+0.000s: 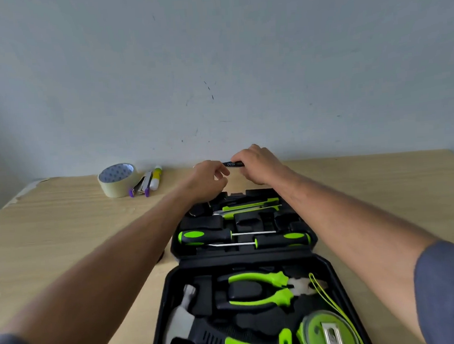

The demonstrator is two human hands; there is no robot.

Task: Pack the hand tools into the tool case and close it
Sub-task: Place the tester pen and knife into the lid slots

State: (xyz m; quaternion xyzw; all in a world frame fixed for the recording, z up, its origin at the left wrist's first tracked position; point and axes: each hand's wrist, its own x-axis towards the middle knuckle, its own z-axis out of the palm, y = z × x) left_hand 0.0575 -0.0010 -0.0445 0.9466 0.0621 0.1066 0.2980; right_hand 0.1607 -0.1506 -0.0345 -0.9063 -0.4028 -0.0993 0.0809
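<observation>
An open black tool case [330, 269] lies on the wooden table, its far half nearer the wall. Two green-and-black screwdrivers [203, 236] and a green utility knife [249, 206] sit in the far half. Green pliers [262, 289], a hammer [181, 318] and a green tape measure [323, 330] sit in the near half. Beyond the case, my right hand [257, 164] is shut on a small black tool [232, 163] with white print. My left hand [207, 178] is curled right beside its left end; whether it touches it is unclear.
A roll of masking tape [117, 180], a purple stapler [141, 187] and a glue stick [155, 177] lie at the back left of the table [64, 229], close to the grey wall. A green cord [326, 296] loops over the near half's right side.
</observation>
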